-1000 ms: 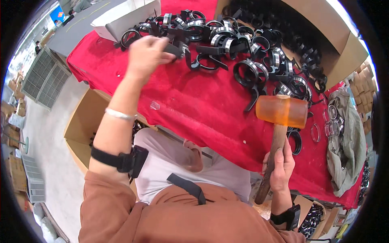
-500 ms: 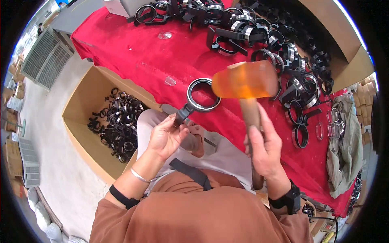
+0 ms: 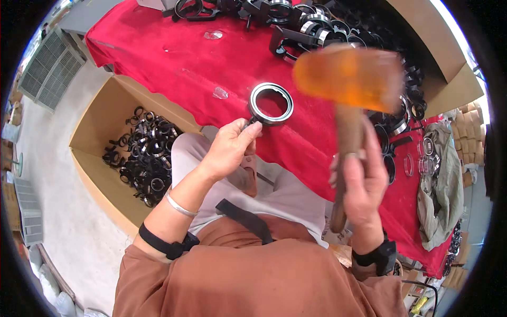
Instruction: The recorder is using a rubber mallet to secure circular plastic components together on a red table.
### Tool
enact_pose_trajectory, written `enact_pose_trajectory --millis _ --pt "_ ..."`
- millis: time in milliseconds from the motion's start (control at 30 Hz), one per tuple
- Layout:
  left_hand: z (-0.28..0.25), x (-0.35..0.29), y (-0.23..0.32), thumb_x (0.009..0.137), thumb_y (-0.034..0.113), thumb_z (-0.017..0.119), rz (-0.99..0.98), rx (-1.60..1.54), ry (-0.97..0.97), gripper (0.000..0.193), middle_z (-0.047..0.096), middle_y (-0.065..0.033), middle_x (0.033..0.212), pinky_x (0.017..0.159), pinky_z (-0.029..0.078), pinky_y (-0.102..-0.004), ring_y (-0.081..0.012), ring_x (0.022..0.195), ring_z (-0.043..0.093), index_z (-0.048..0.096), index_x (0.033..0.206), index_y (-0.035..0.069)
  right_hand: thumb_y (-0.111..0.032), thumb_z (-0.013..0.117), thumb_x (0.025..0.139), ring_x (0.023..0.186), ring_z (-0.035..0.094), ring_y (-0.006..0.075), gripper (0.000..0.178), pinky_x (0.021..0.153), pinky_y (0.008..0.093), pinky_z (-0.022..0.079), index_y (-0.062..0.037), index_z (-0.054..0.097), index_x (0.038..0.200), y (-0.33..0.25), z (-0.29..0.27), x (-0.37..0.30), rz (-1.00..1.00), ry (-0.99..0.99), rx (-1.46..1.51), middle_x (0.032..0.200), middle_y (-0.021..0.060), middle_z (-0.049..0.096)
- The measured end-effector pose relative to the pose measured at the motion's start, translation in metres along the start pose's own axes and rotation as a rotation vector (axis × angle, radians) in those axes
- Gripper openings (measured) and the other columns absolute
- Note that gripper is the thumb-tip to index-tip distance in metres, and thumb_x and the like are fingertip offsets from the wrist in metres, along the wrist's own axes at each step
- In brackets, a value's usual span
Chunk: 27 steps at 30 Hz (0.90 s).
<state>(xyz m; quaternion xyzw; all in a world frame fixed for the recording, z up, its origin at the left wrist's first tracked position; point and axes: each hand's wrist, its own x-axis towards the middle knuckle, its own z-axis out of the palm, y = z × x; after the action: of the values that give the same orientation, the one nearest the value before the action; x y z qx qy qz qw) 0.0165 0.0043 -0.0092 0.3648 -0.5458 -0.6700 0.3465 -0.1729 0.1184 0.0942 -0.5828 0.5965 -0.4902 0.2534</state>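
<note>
While the person's brown shirt [image 3: 248, 280] and pale trousers [image 3: 198, 158] filled the near side of the red-covered table [image 3: 174, 68], the left hand [image 3: 227, 148] pinched the stem of a black ring with a silver rim [image 3: 269, 120] between thumb and fingers, and the right hand [image 3: 365, 185] was wrapped around the wooden handle of an orange-headed mallet [image 3: 346, 79]. That ring was over the table's near part, its opening facing up; whether it touched the cover could not be told. The mallet's head, blurred, was raised over the table's right half and hid some of what lay behind it. Left of the table, an open carton [image 3: 92, 174] held a heap of black rings [image 3: 153, 153]. On the table's right end lay a crumpled grey-green cloth [image 3: 441, 195]. Along the table's far side spread a pile of black and silver ring clamps [image 3: 317, 31], with a large carton [image 3: 422, 26] behind its right part. Beyond the table's left corner stood a grey louvred panel [image 3: 45, 71].

Half a second earlier, the ring had been nearer the table's front edge with more of its stem showing; since then the mallet's head had moved toward the table's right end.
</note>
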Motion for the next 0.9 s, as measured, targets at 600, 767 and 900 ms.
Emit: enact_pose_trajectory --millis 600,767,900 --pt "0.0 0.004 -0.004 0.096 0.031 0.043 -0.002 -0.081 -0.094 0.03 0.046 0.002 0.069 0.061 0.038 -0.0234 -0.0079 0.065 0.044 0.055 0.088 0.005 -0.004 0.048 0.087 0.071 0.058 0.0189 0.052 0.06 0.0295 0.048 0.0011 0.031 0.135 -0.012 0.017 0.036 -0.308 -0.103 -0.115 0.108 0.0169 0.059" --pt "-0.003 0.002 0.006 0.095 0.027 0.043 -0.034 0.001 -0.072 0.027 0.047 0.0018 0.07 0.06 0.038 -0.0233 -0.0075 0.065 0.044 0.055 0.089 0.005 -0.006 0.05 0.089 0.074 0.059 0.0151 0.046 0.071 0.0275 0.048 -0.005 0.039 0.133 -0.02 0.042 0.069 -0.025 -0.516 -0.479 0.102 0.0136 0.062" --pt "-0.014 -0.007 0.0 0.095 0.027 0.044 -0.071 -0.044 -0.066 0.027 0.047 0.002 0.071 0.062 0.038 -0.0224 -0.0075 0.067 0.044 0.056 0.09 0.003 -0.006 0.053 0.087 0.108 0.056 0.0219 0.046 0.09 0.0302 0.043 -0.0017 0.04 0.132 -0.047 0.031 0.07 -0.357 -0.26 -0.291 0.117 0.0196 0.057"
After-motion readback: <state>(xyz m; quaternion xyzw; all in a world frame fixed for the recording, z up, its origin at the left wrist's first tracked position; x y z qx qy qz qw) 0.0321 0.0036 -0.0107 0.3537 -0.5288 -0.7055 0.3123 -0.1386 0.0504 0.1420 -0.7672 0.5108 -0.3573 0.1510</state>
